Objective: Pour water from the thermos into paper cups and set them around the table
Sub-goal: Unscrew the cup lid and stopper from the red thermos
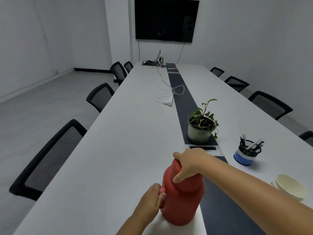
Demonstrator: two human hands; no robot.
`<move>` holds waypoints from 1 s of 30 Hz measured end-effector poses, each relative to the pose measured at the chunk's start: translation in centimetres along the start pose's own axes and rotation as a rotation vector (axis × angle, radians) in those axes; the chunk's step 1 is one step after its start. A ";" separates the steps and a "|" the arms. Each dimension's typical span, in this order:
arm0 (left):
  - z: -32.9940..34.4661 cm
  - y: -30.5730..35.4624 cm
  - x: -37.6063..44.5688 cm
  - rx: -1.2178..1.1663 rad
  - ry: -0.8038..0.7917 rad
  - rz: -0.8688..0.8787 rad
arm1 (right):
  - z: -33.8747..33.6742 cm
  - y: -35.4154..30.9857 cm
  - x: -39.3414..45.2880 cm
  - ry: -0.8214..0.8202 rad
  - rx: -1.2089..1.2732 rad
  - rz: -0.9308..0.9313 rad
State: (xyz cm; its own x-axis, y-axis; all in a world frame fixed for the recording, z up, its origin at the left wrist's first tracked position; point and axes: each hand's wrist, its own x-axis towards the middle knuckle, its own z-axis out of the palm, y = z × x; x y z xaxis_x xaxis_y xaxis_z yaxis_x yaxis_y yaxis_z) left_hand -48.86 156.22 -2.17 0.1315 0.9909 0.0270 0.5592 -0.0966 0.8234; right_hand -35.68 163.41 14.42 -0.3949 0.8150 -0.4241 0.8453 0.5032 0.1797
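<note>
R hand (189, 164) curls over red thermos (182, 199) lid; L hand (153, 198) grips handle just below, paper cups (290, 186) well right.

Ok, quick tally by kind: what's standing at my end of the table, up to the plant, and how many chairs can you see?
Red thermos: 1
Stack of paper cups: 1 (cups inside can't be counted)
Potted plant: 1
Pen holder: 1
Chairs: 8 (4 each side)
Total: 12
</note>
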 end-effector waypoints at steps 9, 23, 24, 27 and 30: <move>-0.2 0.9 -0.4 -0.007 0.019 -0.041 | 0.5 1.0 -0.7 0.074 -0.020 -0.137; 0.2 0.7 -0.4 0.010 0.037 -0.048 | 2.2 0.8 -1.5 0.128 -0.009 -0.027; 0.2 0.7 -0.4 0.011 0.038 -0.047 | 2.0 1.0 -1.5 0.114 -0.003 -0.057; 0.2 0.7 -0.4 0.021 0.038 -0.050 | 0.4 2.5 -1.8 0.001 0.059 -0.253; 0.2 0.8 -0.5 0.015 0.041 -0.045 | -0.5 3.2 -1.7 -0.038 0.094 -0.287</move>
State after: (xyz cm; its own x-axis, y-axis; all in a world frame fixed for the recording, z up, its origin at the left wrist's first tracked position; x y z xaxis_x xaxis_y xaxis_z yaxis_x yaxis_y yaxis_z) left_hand -48.36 155.68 -1.64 0.0722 0.9973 0.0135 0.5760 -0.0528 0.8158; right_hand -32.48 163.74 16.12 -0.6101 0.6314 -0.4787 0.7315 0.6810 -0.0341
